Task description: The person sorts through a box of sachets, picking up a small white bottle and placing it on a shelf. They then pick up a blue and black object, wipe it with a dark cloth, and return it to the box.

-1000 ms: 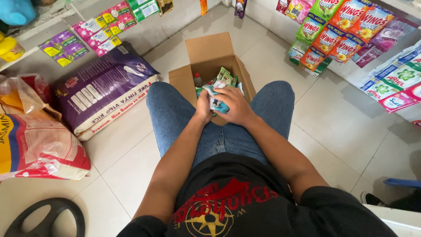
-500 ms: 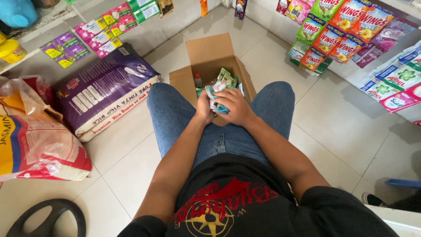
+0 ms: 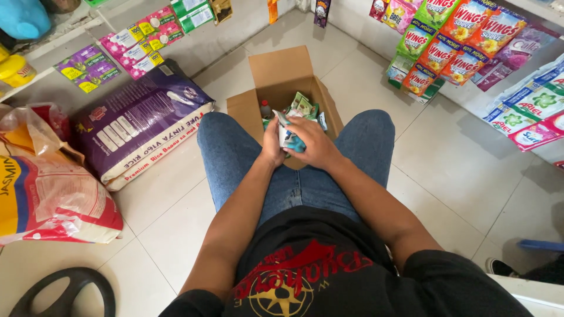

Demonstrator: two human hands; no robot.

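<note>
I sit on the tiled floor with an open cardboard box (image 3: 279, 73) between my knees. Inside it lie green sachet packs (image 3: 304, 107) and a small bottle with a red cap (image 3: 265, 108). My left hand (image 3: 272, 142) and my right hand (image 3: 311, 142) are together just in front of the box, both gripping a small white and teal sachet (image 3: 289, 136). My fingers cover most of the sachet.
A big purple rice sack (image 3: 138, 120) lies to the left, with a yellow and red sack (image 3: 41, 182) beside it. Strips of detergent sachets (image 3: 464, 41) hang on the right wall, more sachet strips (image 3: 132, 47) on the left. A black ring (image 3: 59, 290) lies at bottom left.
</note>
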